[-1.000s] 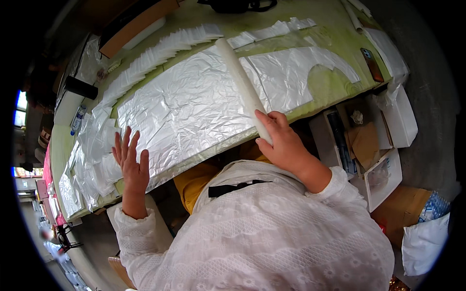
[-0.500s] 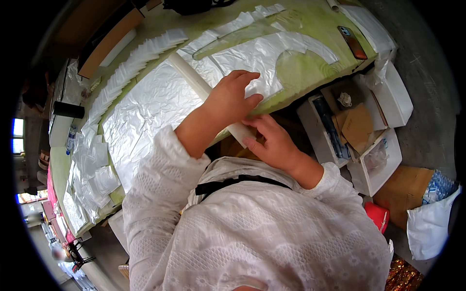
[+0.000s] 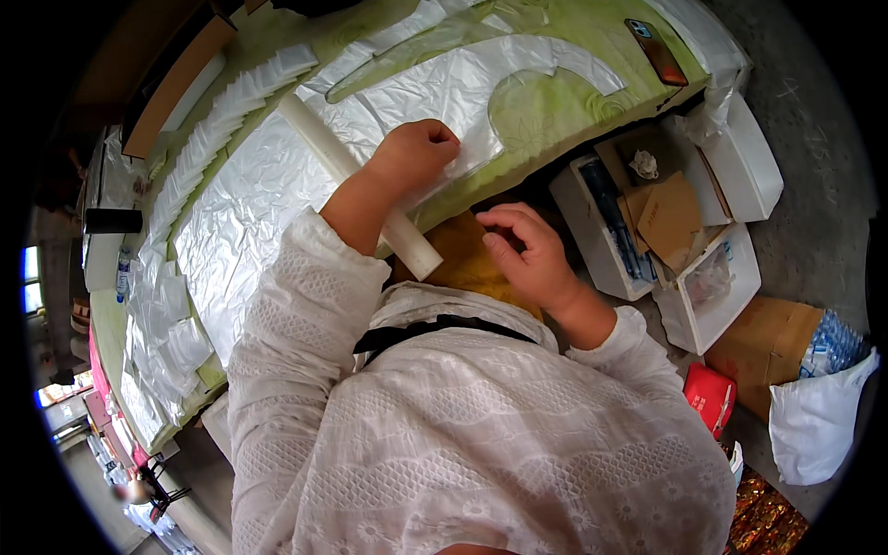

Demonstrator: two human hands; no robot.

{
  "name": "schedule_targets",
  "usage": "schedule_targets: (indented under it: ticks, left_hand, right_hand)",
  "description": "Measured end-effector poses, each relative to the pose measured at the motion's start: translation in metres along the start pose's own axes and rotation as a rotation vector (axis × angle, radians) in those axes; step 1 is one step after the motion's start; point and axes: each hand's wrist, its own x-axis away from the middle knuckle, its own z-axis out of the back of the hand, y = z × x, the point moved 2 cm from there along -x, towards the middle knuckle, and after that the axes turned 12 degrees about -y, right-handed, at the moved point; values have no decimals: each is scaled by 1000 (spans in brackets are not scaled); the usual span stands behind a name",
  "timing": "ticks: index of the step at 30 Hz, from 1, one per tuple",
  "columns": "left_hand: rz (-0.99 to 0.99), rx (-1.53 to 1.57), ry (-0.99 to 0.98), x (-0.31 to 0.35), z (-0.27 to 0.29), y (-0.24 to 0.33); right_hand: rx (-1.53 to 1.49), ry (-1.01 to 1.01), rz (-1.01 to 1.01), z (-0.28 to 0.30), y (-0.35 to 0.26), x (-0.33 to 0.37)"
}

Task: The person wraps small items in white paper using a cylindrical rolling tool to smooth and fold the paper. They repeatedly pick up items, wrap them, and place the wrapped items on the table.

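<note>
left hand bent over the silvery sheet, right hand free beside the white tube

the left hand (image 3: 412, 155) has its fingers curled in, and whether it pinches the silvery sheet (image 3: 245, 217) below cannot be told; the right hand (image 3: 536, 257) is loosely open, empty, above the lap. the white tube (image 3: 319, 141) lies slantwise across the sheet under the left forearm, its near end past the table edge, probably to be within easy reach; its weight likely helps keep the thin sheet flat. the tabletop (image 3: 566, 116) wears a pale green patterned cover, with overlapped folded plastic pieces (image 3: 222, 128) along the far side and a phone (image 3: 657, 54) near the right corner. white boxes (image 3: 760, 157) and a cardboard carton (image 3: 754, 347) stand on the grey floor (image 3: 819, 139).
</note>
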Motion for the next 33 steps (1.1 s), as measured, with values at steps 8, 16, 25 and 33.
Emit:
schedule_targets:
  ticks: [8,16,25,33]
  left_hand:
    - [0,68,-13,0,1,1]
    - [80,472,37,2,10,-12]
    - [42,634,139,17,6,5]
    - [9,658,209,-20,45,12]
  right_hand:
    - [554,150,381,25,-11,-62]
    - [700,-13,145,32,18,-92]
    - [956,316,250,51,43,-174]
    - [784,-183,327,41,40,-170]
